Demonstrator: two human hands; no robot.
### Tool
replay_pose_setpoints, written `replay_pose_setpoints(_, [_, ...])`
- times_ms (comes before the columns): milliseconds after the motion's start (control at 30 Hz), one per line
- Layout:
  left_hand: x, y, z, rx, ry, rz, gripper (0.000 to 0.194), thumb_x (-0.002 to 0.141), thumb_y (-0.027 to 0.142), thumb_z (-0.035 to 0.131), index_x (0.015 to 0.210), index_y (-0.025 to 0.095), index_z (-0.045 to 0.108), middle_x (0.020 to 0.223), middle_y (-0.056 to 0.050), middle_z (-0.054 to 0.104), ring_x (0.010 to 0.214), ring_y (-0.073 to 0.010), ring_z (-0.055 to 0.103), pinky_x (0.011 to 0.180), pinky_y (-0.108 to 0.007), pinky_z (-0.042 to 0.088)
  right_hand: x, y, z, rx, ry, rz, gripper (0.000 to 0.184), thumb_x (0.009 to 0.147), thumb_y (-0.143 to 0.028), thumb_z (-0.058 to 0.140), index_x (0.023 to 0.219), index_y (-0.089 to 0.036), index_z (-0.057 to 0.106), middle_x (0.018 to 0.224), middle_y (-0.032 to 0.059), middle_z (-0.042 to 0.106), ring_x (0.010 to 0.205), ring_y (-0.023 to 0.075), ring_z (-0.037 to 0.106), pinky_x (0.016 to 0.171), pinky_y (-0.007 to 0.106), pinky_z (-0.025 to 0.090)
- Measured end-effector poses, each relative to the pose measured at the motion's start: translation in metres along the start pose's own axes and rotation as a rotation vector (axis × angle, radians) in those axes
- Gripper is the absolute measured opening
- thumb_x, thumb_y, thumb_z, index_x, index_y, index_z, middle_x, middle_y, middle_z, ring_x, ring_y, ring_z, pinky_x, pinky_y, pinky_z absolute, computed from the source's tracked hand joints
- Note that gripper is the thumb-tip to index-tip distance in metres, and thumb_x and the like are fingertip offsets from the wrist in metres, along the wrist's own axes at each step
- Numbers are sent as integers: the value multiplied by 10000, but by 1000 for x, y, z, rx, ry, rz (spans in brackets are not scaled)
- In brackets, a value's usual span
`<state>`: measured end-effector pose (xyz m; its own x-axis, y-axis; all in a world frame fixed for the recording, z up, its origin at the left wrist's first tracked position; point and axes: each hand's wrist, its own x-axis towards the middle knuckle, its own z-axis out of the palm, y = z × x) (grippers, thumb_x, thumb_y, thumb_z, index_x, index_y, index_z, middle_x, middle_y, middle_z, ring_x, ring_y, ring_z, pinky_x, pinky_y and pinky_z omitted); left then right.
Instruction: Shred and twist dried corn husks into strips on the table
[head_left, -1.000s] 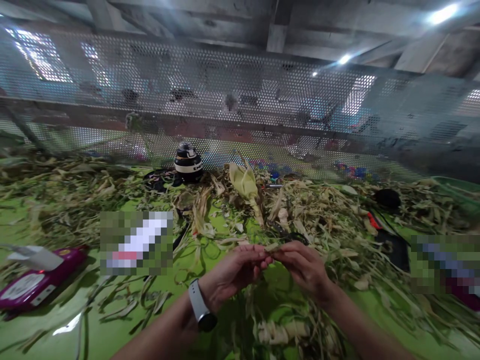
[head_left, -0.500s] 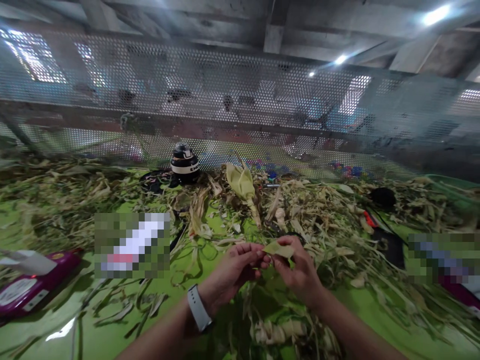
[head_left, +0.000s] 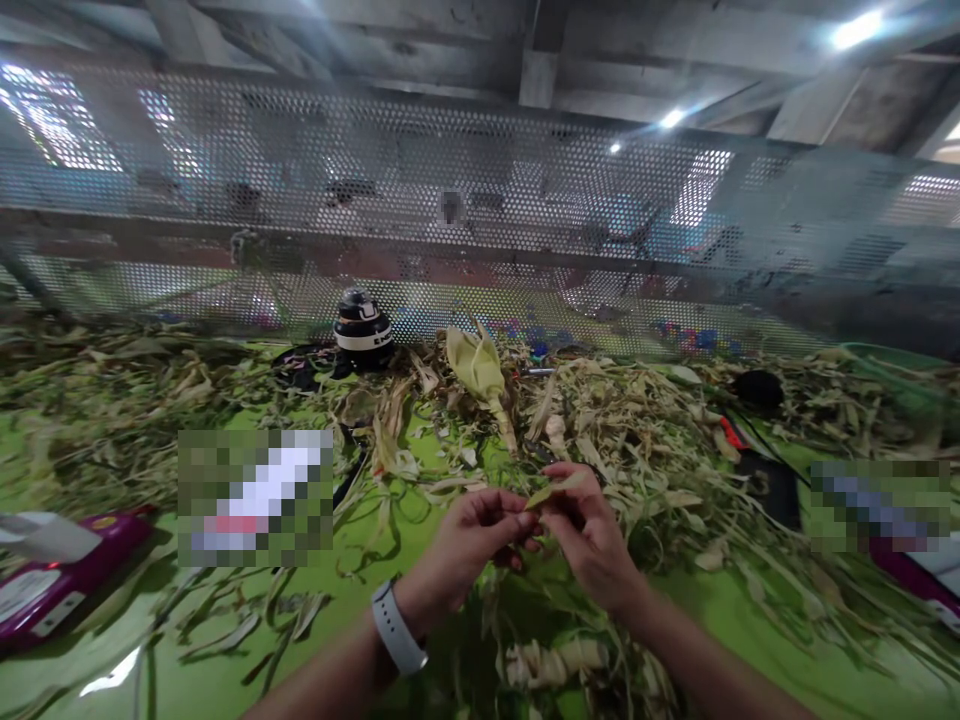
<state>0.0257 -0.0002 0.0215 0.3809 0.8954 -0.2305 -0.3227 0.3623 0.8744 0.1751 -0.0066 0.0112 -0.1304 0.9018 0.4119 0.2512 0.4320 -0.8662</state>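
Note:
Between both hands is a small piece of pale green dried husk [head_left: 551, 493]. My left hand [head_left: 487, 535] pinches its left end with thumb and fingertips; a pale watch is on that wrist. My right hand [head_left: 589, 535] grips the other side between thumb and fingers, the hands almost touching. Past them stands a pale yellow-green flower [head_left: 476, 362] shaped from husk, its wrapped stem pointing toward me. Below the hands, close to my body, lies a bundle of tied, rolled husk [head_left: 555, 662], partly in shadow.
Loose dried husk strips [head_left: 660, 420] are strewn over the green table [head_left: 405, 620]. A black jar [head_left: 363, 328] stands at the back before a perforated metal screen [head_left: 300, 190]. Purple devices lie left [head_left: 67, 575] and right [head_left: 892, 565]. A black-and-red tool [head_left: 765, 480] lies to the right.
The husk piece has tilted and looks narrower, with my right fingers folded further over it. Both hands stay close together; the view has shifted slightly.

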Motion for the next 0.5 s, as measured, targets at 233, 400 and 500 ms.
replay_pose_setpoints(233, [-1,1,0,50,38,39,290,602,363,747,675,134,584,592,-10,640,517,-102,568,430,-169,410,0,1,-1,156,12,133,206,822,-231,478,1019,-208,420,773,5,531,545,92,501,414,186,394])
replay_pose_setpoints(400, [-1,2,-3,53,29,60,279,630,368,728,686,136,583,622,-17,646,540,-102,574,433,-160,400,3,5,-7,27,-89,168,145,875,-311,437,798,-193,471,597,-50,420,487,79,390,429,189,334])
replay_pose_setpoints(500, [-1,2,-2,59,40,66,283,615,370,738,655,136,583,595,-7,630,532,-99,570,425,-153,383,4,4,-8,-39,-147,128,170,882,-324,427,791,-192,484,614,-42,450,507,87,405,458,198,338])
